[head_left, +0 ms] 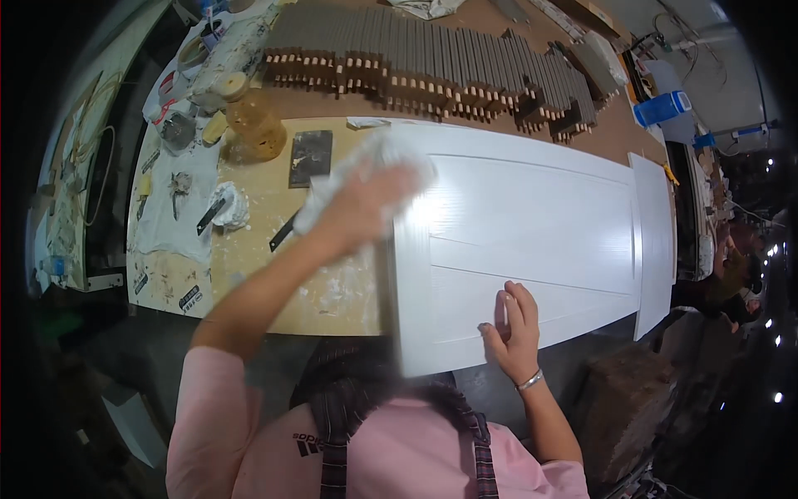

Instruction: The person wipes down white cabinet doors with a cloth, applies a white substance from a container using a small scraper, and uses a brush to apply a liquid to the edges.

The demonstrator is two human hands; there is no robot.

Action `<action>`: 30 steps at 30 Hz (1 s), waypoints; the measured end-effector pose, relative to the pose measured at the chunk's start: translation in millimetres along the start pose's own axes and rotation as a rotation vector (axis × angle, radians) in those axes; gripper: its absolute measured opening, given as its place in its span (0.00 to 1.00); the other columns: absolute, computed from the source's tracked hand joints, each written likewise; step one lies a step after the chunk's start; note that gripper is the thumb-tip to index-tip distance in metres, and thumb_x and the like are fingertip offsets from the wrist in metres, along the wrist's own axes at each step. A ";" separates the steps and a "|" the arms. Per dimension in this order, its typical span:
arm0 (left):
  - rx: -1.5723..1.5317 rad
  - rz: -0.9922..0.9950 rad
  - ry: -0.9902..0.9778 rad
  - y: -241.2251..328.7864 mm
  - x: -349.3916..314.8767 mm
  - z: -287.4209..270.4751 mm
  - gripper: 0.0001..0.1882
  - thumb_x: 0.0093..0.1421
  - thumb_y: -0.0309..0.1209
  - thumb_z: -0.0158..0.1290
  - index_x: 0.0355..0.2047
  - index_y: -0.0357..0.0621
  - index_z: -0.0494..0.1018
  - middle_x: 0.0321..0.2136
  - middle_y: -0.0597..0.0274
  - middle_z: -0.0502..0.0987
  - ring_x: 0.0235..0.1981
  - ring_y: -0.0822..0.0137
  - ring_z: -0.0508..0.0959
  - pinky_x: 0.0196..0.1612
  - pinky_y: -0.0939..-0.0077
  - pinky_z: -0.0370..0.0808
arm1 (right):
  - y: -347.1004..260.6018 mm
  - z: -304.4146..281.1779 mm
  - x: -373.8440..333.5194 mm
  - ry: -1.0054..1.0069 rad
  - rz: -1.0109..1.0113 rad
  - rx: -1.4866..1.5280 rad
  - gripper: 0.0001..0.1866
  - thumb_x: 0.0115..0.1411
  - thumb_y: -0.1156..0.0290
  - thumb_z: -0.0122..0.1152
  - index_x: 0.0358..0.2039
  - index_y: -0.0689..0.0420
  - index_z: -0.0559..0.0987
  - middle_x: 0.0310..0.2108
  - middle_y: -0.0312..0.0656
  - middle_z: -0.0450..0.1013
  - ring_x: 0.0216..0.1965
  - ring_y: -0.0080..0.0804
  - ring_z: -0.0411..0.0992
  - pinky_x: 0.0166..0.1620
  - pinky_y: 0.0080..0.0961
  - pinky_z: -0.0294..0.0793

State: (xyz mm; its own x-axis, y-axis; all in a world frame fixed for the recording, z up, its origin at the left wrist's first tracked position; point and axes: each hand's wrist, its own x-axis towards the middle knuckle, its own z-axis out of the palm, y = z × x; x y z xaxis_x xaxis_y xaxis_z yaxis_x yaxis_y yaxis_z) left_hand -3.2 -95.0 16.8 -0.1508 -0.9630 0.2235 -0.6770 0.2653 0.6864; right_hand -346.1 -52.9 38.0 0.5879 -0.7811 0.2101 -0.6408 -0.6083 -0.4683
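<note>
**A white cloth on a white panel**

The big, flat white panel with raised edges and thin lines lies on the bench, in front of the person. Its near side sticks out past the light yellow board under it.

The left hand is at the panel's far left corner. It looks blurry, but it seems to have a bunched-up, soft white cloth in its grip. The right hand holds nothing. Its fingers are loosely spread at the panel's near side, and they seem to rest there.

The top of the panel looks white all over, so the colouring seems done. The cloth is at just one corner. Which parts are wiped and which are left, the view does not show.

Just past the panel's right end is a long, thin white board. To the left are a flat black square and a see-through yellowish jar. Behind the panel, many grey-brown strips with pale ends stand in rows.
</note>
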 end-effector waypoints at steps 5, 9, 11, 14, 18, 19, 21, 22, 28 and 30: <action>0.202 0.120 -0.168 29.3 -41.0 21.9 0.26 0.57 0.29 0.56 0.57 0.51 0.71 0.64 0.59 0.65 0.67 0.60 0.62 0.68 0.43 0.51 | 12.2 6.3 -16.5 0.028 0.047 -0.010 0.29 0.48 0.71 0.65 0.52 0.66 0.72 0.59 0.54 0.67 0.59 0.58 0.64 0.60 0.51 0.63; 0.225 0.153 -0.224 52.6 -76.1 23.3 0.24 0.57 0.32 0.56 0.55 0.53 0.74 0.61 0.65 0.69 0.64 0.66 0.66 0.69 0.48 0.50 | 2.8 4.4 -12.1 0.010 0.072 -0.017 0.28 0.49 0.70 0.64 0.51 0.65 0.73 0.59 0.53 0.67 0.60 0.56 0.63 0.61 0.52 0.62; 0.316 -0.024 -0.018 18.2 -20.3 5.1 0.24 0.57 0.31 0.56 0.56 0.53 0.73 0.62 0.65 0.68 0.65 0.65 0.64 0.69 0.47 0.50 | -0.8 7.4 -8.3 0.009 0.036 0.015 0.28 0.49 0.71 0.64 0.51 0.65 0.73 0.59 0.53 0.67 0.60 0.56 0.63 0.61 0.52 0.61; 0.398 -0.088 0.050 31.4 -16.3 26.5 0.24 0.59 0.29 0.55 0.57 0.52 0.72 0.63 0.64 0.67 0.66 0.62 0.63 0.69 0.47 0.49 | 13.0 7.2 -16.0 0.001 0.012 0.073 0.28 0.49 0.70 0.64 0.52 0.66 0.73 0.60 0.54 0.66 0.61 0.57 0.62 0.61 0.53 0.61; 0.086 -0.148 -0.365 145.7 -161.6 65.3 0.21 0.57 0.30 0.52 0.52 0.56 0.76 0.61 0.63 0.69 0.63 0.60 0.68 0.68 0.44 0.49 | 19.9 1.5 -18.4 -0.023 0.027 0.046 0.29 0.50 0.70 0.63 0.53 0.69 0.71 0.61 0.58 0.63 0.62 0.60 0.60 0.62 0.54 0.59; 0.094 -0.170 -0.362 143.3 -158.9 62.6 0.21 0.57 0.30 0.52 0.52 0.56 0.76 0.61 0.63 0.69 0.63 0.60 0.68 0.68 0.44 0.49 | 15.6 -1.3 -18.3 -0.039 0.004 0.029 0.30 0.50 0.69 0.63 0.53 0.70 0.70 0.61 0.60 0.62 0.62 0.61 0.59 0.62 0.55 0.59; 0.260 -0.124 -0.159 115.2 -129.0 56.8 0.19 0.58 0.31 0.52 0.51 0.54 0.77 0.61 0.62 0.69 0.64 0.61 0.67 0.68 0.45 0.47 | 13.4 -4.7 -20.2 -0.067 -0.023 0.049 0.30 0.51 0.69 0.62 0.53 0.70 0.70 0.61 0.60 0.61 0.62 0.62 0.59 0.62 0.55 0.59; 0.286 -0.208 -0.066 97.8 -95.9 48.5 0.19 0.59 0.30 0.51 0.52 0.54 0.77 0.61 0.62 0.69 0.65 0.61 0.65 0.68 0.46 0.47 | 11.7 -2.6 -17.4 -0.068 -0.027 0.049 0.30 0.51 0.69 0.62 0.53 0.71 0.70 0.61 0.60 0.61 0.62 0.62 0.58 0.62 0.55 0.59; 0.241 -0.238 -0.091 140.9 -158.7 89.5 0.24 0.57 0.31 0.54 0.56 0.56 0.73 0.60 0.63 0.71 0.65 0.61 0.65 0.68 0.47 0.49 | 21.8 2.8 -21.3 -0.059 -0.027 0.025 0.31 0.50 0.68 0.62 0.53 0.71 0.70 0.61 0.60 0.61 0.62 0.62 0.58 0.62 0.55 0.59; 0.174 -0.224 -0.163 157.7 -186.5 83.0 0.20 0.57 0.32 0.55 0.52 0.59 0.76 0.59 0.67 0.72 0.64 0.63 0.67 0.68 0.48 0.50 | 16.1 4.8 -20.4 -0.043 -0.030 0.024 0.31 0.51 0.68 0.62 0.53 0.71 0.70 0.61 0.60 0.61 0.62 0.62 0.58 0.62 0.55 0.59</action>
State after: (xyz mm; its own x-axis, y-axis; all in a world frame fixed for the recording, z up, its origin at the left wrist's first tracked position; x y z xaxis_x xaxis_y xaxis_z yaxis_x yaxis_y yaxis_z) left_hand -141.6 122.5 26.0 -0.0885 -0.9951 -0.0432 -0.8171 0.0478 0.5745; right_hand -366.0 -46.1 22.1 0.6281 -0.7552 0.1875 -0.6106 -0.6277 -0.4829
